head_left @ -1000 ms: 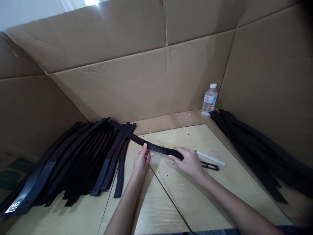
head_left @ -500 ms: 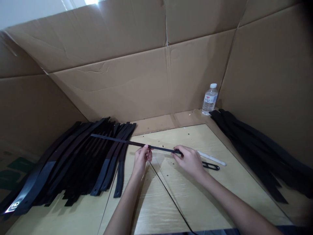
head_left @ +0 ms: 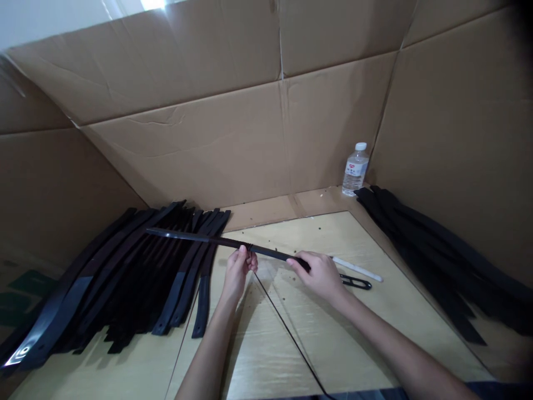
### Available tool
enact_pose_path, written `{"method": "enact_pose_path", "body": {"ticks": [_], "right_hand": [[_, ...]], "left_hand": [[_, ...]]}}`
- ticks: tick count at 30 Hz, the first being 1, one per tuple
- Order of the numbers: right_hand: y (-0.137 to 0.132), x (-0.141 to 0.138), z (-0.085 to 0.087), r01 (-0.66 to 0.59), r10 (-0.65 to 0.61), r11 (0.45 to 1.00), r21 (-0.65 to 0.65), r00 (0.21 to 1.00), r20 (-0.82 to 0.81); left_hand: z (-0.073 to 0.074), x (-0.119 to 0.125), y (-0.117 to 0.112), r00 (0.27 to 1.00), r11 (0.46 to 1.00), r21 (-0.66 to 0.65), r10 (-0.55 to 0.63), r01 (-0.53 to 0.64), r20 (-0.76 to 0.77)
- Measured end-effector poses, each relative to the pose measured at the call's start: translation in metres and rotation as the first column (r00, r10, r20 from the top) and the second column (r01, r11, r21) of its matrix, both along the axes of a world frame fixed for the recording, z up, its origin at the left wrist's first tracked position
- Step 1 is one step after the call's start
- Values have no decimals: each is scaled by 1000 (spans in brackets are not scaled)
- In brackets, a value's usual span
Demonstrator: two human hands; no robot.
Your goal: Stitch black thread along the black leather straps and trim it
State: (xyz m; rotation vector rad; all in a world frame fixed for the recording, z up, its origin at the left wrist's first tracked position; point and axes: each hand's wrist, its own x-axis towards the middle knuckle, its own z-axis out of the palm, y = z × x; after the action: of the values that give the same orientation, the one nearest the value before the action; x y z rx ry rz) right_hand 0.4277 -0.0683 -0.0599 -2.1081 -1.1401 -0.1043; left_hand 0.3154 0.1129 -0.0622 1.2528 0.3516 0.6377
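Crosswise, black strip (head_left: 227, 241), left fingers (head_left: 252, 261) pinched mid-length; right fingers (head_left: 297, 268) closed round one end

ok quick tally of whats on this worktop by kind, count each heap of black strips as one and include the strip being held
Heaps of black strips, one at left and one at right: 2
Held black strip: 1
Dark cord: 1
Water bottle: 1
White stick: 1
Black slotted piece: 1
Total: 7
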Motion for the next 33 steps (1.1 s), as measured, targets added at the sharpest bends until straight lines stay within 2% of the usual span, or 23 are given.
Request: {"method": "enact_pose_path", "body": {"ticks": [4,11,16,24,33], "right_hand": [[1,1,-4,5,-5,999,54,1000,9],[3,2,-9,5,-16,987,161,998,64],[3,4,-10,-23,3,980,196,995,102],[3,5,-11,-25,-1,980,198,992,129],[1,6,-11,32,-60,985,167,984,168]], "left_hand": [[1,0,-1,1000,1000,-12,-16,16,-24],[-2,1,2,996,998,56,-30,35,-86],[-3,1,1,995,1000,15,-10,12,-97],[-4,2,-1,992,1000,-13,-5,3,-126],[-1,2,-5,978,997,-28,-71,67,-195]]}}
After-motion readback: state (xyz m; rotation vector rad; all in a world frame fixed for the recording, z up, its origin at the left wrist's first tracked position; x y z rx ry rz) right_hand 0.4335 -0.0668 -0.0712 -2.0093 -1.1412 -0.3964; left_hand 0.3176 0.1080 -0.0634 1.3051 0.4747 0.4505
